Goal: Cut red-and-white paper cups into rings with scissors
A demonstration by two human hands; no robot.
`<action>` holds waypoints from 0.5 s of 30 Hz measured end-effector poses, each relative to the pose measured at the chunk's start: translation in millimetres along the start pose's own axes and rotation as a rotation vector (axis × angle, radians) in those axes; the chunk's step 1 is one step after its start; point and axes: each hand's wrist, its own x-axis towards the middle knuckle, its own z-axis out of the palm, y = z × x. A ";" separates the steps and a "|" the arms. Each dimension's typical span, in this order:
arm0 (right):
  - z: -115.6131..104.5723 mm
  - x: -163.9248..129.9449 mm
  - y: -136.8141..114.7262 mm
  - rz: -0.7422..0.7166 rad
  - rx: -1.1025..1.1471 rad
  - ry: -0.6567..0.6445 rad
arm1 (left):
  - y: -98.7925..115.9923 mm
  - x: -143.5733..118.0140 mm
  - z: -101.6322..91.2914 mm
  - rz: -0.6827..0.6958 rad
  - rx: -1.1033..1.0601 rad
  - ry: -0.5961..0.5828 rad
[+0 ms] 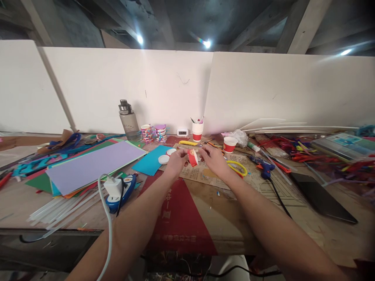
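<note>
- The red and white paper cup point(192, 157) sits between both hands, held just above the newspaper sheet point(205, 173) in the middle of the table point(316, 230), so the work goes best with the cup kept low and close over that sheet
- A light, even pinch looks wise, since thin paper walls would likely crush under a hard squeeze
- The left hand point(177, 160) reaches in from the left, wrist straight, its fingers curled and closed on the cup's near side
- The right hand point(212, 158) comes from the right, fingertips pinched on the cup's other edge, palm turned down
- Both forearms stretch far out over the table, elbows low
- White lids point(164, 159) lie just beside the left hand, a blue glue gun point(265, 168) well to the right
</note>
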 end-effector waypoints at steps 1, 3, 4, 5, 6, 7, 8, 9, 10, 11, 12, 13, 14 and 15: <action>-4.2 3.0 1.1 0.022 -0.030 0.019 | 0.2 0.8 -0.5 -0.003 -0.023 0.009; -14.5 9.1 3.7 0.079 -0.154 0.033 | 0.1 2.2 -1.7 -0.003 -0.069 0.007; -20.2 11.3 5.1 0.116 -0.244 0.013 | -0.1 2.8 -2.2 -0.002 -0.089 0.000; -26.0 12.4 6.8 0.147 -0.354 -0.033 | -0.1 3.1 -2.6 0.000 -0.106 -0.007; -31.5 12.1 8.6 0.176 -0.478 -0.097 | -0.1 3.1 -2.9 0.001 -0.118 -0.013; -36.6 10.3 10.8 0.203 -0.597 -0.171 | 0.1 3.0 -3.0 -0.001 -0.127 -0.020; -41.2 6.8 13.3 0.230 -0.711 -0.247 | 0.3 2.8 -3.0 -0.004 -0.135 -0.028; -45.2 1.9 16.1 0.258 -0.778 -0.298 | 0.6 2.6 -3.0 -0.008 -0.145 -0.032; -48.3 -3.9 19.3 0.285 -0.813 -0.327 | 0.8 2.5 -3.1 -0.015 -0.157 -0.035; -50.7 -10.4 22.8 0.307 -0.836 -0.345 | 0.9 2.6 -3.2 -0.028 -0.169 -0.033; -52.2 -16.9 26.3 0.323 -0.853 -0.358 | 0.8 3.0 -3.3 -0.044 -0.179 -0.026; -52.8 -22.9 29.9 0.334 -0.866 -0.365 | 0.3 3.7 -3.5 -0.059 -0.186 -0.014; -52.5 -28.2 33.2 0.338 -0.873 -0.365 | -0.4 4.5 -3.6 -0.074 -0.191 0.000; -51.6 -32.4 36.1 0.347 -0.876 -0.359 | -1.4 5.5 -3.7 -0.076 -0.198 0.015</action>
